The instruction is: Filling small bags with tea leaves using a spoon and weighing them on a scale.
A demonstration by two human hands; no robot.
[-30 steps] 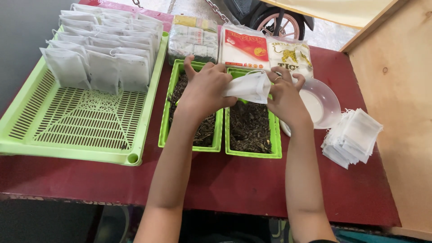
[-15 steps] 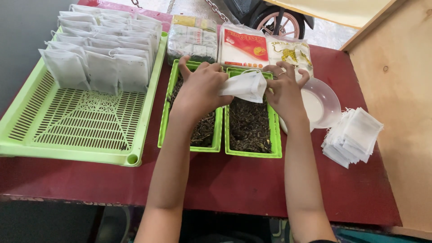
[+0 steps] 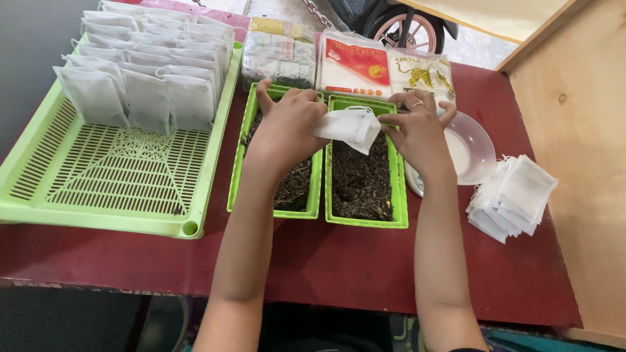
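Head view shows, near the middle of the frame, the left hand [image 3: 287, 127] and the right hand [image 3: 417, 130] both pinching one small white bag [image 3: 349, 125] with closed fingers, held just above two green trays [image 3: 362, 218] full of dark dried leaves. At the upper left, a big green basket [image 3: 111, 195] holds rows of filled white bags [image 3: 143, 72]. At the right, a stack of flat white bags [image 3: 515, 195] lies on the red table [image 3: 326, 267], beside a clear plastic bowl [image 3: 473, 146].
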